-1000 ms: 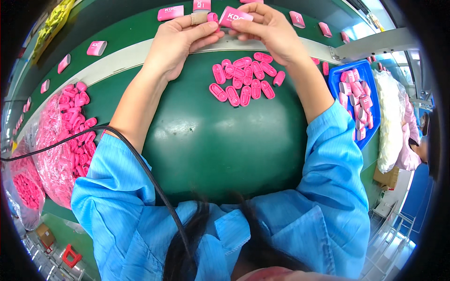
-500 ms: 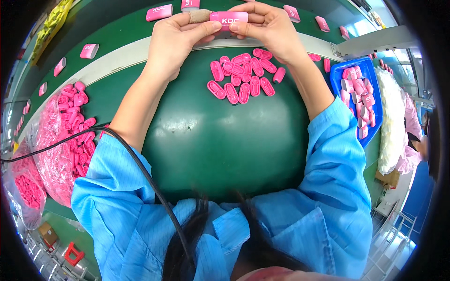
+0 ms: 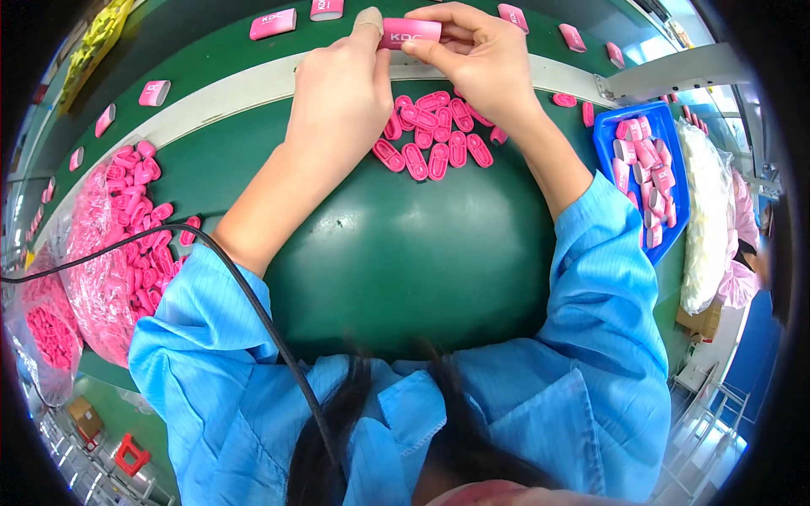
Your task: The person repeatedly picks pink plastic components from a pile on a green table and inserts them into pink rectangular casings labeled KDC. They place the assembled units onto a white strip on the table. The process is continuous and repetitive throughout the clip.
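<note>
At the top middle, a short pink casing (image 3: 411,32) with white lettering is held level above the pale rail. My right hand (image 3: 494,63) pinches it between thumb and fingers from the right. Curled up against its left end is my left hand (image 3: 337,101), back upward, one finger wearing a beige finger cot (image 3: 369,20) and pressing the casing's end. The left fingertips are partly hidden. Below both hands, several pink oval end caps (image 3: 437,160) lie in a loose cluster on the green tabletop (image 3: 405,270).
Past the rail (image 3: 228,97), similar casings (image 3: 274,24) are spaced along a green belt (image 3: 207,51). A blue tray (image 3: 680,194) of casings stands right, near a metal arm (image 3: 666,78). Left, a clear bag (image 3: 93,270) spills pink parts. A black cable (image 3: 270,316) crosses my left sleeve.
My left hand has turned from pinching the casing's left end to pressing it with the cot-covered finger, back upward. The casings on the belt have shifted slightly left.
</note>
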`<state>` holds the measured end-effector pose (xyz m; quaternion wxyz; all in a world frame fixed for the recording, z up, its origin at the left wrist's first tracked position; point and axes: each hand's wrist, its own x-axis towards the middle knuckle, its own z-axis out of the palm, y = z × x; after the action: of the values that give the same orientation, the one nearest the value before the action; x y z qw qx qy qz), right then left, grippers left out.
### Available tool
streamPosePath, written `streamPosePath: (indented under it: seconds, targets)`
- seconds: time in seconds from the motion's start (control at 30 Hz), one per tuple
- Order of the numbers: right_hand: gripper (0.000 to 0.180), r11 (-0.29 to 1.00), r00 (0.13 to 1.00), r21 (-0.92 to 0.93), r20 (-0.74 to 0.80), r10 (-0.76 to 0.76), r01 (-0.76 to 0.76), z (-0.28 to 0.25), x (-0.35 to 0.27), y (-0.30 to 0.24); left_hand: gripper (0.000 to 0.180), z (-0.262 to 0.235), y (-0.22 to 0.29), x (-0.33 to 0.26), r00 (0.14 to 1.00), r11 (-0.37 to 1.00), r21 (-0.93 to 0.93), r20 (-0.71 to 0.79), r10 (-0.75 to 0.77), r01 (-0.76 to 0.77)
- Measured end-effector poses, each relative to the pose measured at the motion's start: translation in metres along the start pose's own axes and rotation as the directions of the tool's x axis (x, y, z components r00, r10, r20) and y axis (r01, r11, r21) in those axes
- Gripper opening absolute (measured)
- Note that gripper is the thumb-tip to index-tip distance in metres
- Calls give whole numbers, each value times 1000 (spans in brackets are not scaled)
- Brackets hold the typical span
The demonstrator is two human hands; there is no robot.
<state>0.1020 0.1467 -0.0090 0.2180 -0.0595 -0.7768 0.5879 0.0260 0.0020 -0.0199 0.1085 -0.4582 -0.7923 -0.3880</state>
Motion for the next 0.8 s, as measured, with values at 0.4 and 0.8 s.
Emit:
streamPosePath:
  seconds: [0.4, 0.8]
  targets:
    - [23, 657, 867, -650, 7, -498, 382, 14, 74, 12, 38, -46, -21, 13, 825, 986, -153, 546, 143, -70]
    - [35, 749, 988, -645, 59, -146, 149, 52, 89, 3, 21, -27, -17, 8, 861, 977, -199, 507, 31, 82]
